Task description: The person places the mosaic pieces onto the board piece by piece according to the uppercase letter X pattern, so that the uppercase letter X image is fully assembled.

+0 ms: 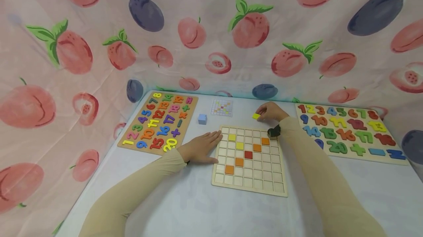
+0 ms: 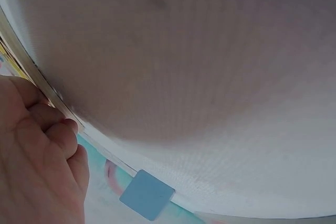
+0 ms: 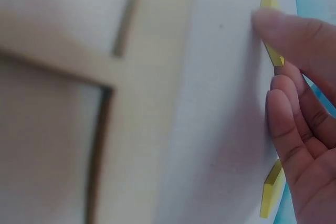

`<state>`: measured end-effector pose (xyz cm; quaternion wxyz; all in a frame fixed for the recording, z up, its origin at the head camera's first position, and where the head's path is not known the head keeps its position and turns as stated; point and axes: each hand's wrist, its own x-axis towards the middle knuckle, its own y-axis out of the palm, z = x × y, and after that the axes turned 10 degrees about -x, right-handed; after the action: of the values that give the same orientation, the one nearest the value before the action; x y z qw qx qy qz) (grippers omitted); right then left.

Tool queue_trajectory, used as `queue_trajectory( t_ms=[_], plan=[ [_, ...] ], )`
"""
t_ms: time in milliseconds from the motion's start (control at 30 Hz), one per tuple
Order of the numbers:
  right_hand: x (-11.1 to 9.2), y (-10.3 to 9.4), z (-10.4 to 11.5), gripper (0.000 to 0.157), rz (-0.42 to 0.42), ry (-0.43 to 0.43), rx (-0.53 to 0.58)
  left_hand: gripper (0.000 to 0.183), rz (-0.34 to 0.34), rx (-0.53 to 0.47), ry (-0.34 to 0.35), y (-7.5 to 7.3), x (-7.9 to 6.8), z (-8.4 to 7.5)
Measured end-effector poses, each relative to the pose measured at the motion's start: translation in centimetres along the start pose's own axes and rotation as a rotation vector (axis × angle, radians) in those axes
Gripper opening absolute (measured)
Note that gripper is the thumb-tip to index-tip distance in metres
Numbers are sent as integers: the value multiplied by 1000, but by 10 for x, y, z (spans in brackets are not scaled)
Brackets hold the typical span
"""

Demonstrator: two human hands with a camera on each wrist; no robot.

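A wooden grid board [image 1: 249, 190] lies on the table with several square tiles in a crossing diagonal pattern: a red tile [image 1: 248, 155] in the middle, orange ones such as the orange tile [image 1: 229, 170], and two yellow ones. My left hand [image 1: 203, 148] rests at the board's left edge, its fingers spread in the head view. Beyond the far edge, my right hand [image 1: 271, 112] pinches a yellow square tile [image 3: 272, 35] between thumb and finger. A second yellow tile [image 3: 271, 188] shows under that hand in the right wrist view.
A pattern card [image 1: 221, 107] lies behind the board, with a blue cube [image 1: 202, 119] to its left. One number board [image 1: 190, 99] lies at the left, another number board [image 1: 401, 161] at the right. A fruit-print cloth [image 1: 205, 75] hangs behind.
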<state>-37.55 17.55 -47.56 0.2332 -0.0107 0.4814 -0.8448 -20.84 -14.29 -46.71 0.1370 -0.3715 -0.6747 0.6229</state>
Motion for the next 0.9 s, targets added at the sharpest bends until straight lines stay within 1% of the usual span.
queue_trajectory(
  t_ms=[100, 300, 533, 667, 900],
  plan=[
    [-1, -2, 2, 32, 17, -9, -11, 92, -2, 2, 2, 0, 1, 1],
    [-3, -5, 2, 33, 44, -48, -18, 93, 6, 5, -7, 2, 2, 2],
    [-6, -5, 4, 31, 27, -38, -35, 93, 15, 14, -16, 5, 4, 3],
    [-8, -5, 4, 28, 36, -31, -49, 93, 19, 11, -20, 5, 4, 3],
    [-5, -7, -1, 25, 45, -69, -92, 93, 12, 16, -17, 5, 4, 4]
  ],
)
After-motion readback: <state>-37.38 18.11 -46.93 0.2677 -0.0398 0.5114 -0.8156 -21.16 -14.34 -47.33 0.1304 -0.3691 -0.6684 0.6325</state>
